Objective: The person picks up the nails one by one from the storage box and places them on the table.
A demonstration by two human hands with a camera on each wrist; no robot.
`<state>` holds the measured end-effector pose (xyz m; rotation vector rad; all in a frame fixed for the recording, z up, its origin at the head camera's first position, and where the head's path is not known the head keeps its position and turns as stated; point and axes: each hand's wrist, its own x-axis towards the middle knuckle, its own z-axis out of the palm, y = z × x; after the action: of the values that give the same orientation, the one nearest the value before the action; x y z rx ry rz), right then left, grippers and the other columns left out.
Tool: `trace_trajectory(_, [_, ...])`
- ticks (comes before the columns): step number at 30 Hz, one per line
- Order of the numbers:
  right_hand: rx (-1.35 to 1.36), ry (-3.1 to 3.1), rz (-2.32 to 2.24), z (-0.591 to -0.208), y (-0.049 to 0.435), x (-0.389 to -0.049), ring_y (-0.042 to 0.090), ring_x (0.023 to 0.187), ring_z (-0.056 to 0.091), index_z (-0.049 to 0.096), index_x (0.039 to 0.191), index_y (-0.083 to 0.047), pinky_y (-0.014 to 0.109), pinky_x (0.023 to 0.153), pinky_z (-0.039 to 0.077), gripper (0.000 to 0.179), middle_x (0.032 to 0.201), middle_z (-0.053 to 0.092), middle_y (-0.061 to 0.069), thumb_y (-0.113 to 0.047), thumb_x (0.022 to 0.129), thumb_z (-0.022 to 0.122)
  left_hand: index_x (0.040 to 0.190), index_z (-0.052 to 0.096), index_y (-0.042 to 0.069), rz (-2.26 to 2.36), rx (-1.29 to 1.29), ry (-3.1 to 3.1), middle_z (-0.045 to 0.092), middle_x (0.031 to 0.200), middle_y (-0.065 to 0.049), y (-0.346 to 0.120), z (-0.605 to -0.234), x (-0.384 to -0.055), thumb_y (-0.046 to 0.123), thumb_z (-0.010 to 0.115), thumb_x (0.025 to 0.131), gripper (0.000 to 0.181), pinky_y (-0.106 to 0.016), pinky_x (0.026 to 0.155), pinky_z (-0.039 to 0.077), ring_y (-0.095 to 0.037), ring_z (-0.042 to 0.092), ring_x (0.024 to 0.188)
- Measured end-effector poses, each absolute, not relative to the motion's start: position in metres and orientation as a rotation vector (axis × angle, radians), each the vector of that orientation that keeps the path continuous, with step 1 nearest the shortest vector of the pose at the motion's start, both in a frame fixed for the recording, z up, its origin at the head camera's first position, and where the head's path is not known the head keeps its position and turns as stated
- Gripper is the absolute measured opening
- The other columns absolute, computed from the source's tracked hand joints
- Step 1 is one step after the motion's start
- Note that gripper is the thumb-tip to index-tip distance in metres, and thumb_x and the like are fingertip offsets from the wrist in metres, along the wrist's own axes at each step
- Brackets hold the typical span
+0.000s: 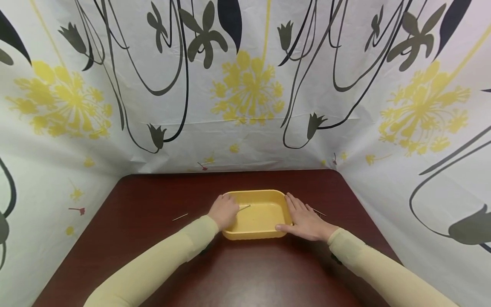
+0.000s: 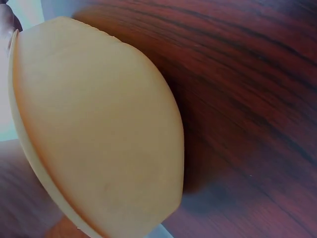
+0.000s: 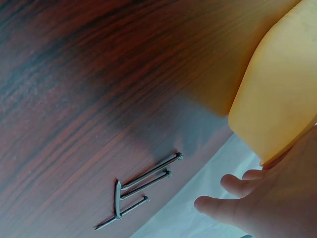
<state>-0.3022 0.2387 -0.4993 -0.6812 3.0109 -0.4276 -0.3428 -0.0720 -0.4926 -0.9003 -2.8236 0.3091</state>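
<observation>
A yellow plastic tray (image 1: 258,234) stands on the table between both hands. My left hand (image 1: 224,212) reaches over its left rim, fingers curled, and a thin metal nail (image 1: 244,208) sticks out from the hand over the tray floor. Its fingertips are hidden in the head view; the left wrist view mostly shows the outside of the tray wall (image 2: 99,114). The right hand (image 1: 307,221) lies against the right rim with fingers extended along the side and thumb on the near corner. The right wrist view shows its spread fingers (image 3: 218,208) beside the tray.
Several nails (image 3: 143,191) lie on the dark red wooden table (image 3: 74,124) just past the right hand. One more nail (image 1: 180,216) lies left of the tray. A white patterned cloth (image 1: 230,140) hangs round the table's back and sides.
</observation>
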Motion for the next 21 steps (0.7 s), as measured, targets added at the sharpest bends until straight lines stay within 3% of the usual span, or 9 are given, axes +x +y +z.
trace_trajectory(8, [-0.690,3.021,-0.434,-0.5004,0.2390,-0.3022,0.036,0.151,0.018,0.010,0.161,-0.003,0.066,0.111,0.024,0.117,0.167,0.010,0.016,-0.084,0.085,0.046,0.087,0.074,0.018,0.404,-0.864,-2.871,0.064,0.094,-0.005,-0.0655,-0.4946,-0.3443,0.006,0.063,0.090,0.017,-0.043,0.085,0.045,-0.026,0.058,0.097])
trace_trajectory(21, [-0.687,3.022,-0.427,-0.5015,0.2399,-0.3024,0.033,0.151,0.016,0.009,0.162,-0.004,0.064,0.113,0.024,0.119,0.168,0.009,0.014,-0.086,0.084,0.042,0.081,0.071,0.019,0.358,-0.829,-2.865,0.060,0.093,-0.007,-0.0634,-0.4963,-0.3435,0.006,0.062,0.092,0.019,-0.044,0.080,0.043,-0.026,0.056,0.091])
